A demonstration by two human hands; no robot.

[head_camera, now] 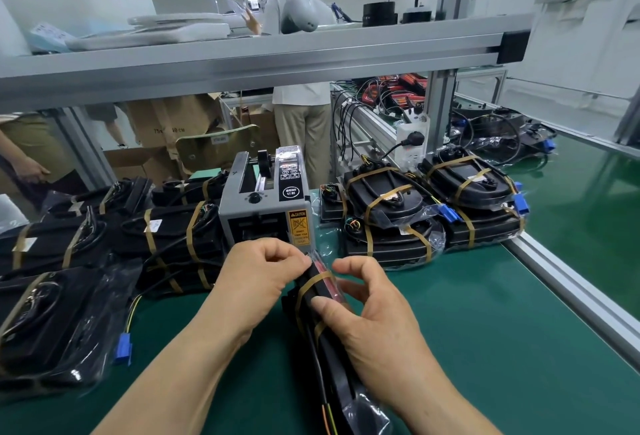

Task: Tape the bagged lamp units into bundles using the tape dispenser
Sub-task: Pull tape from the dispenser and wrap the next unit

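Observation:
A black bagged lamp bundle stands on edge on the green mat in front of me, with brown tape strips around its far end. My left hand has its fingers curled and pinches the top of the bundle at the bag's edge. My right hand grips the bundle from the right, thumb pressing on the tape. The grey tape dispenser stands just behind my hands.
Taped lamp bundles lie stacked to the left and right of the dispenser. A bagged lamp with a blue connector lies at near left. An aluminium rail bounds the mat on the right. A person stands beyond the shelf.

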